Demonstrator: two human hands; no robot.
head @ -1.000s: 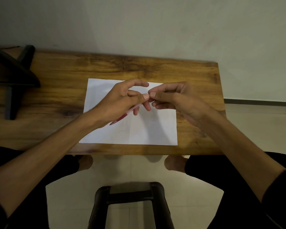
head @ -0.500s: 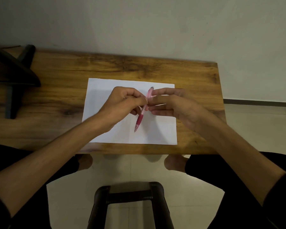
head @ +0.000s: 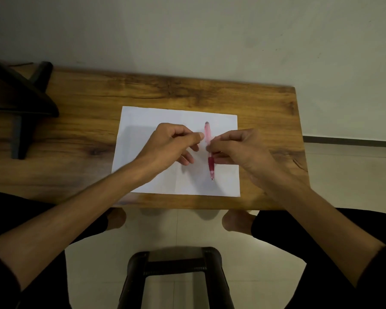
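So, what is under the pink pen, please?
Under the pink pen: the white paper sheet on the brown wooden table; left hand and right hand, pinching it, hide some paper.

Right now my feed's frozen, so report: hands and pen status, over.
Left hand, right hand pinching translucent pink plastic pen mid-barrel. Pen over white paper sheet, tip nearest the person. Black stand far left, apart.

A plain, sparsely furnished room, seemingly a home rather than a workplace: a low wooden table (head: 265, 103) stands against a bare, pale painted wall (head: 210, 30), on a floor (head: 187, 228) of large cream tiles edged by a dark skirting strip (head: 352, 141). A white sheet of paper (head: 165, 117) lies on the table, a black stand (head: 20, 97) rests at its left end, a black stool (head: 176, 257) sits in front, and the seated person's bare feet (head: 236, 221) show beneath.
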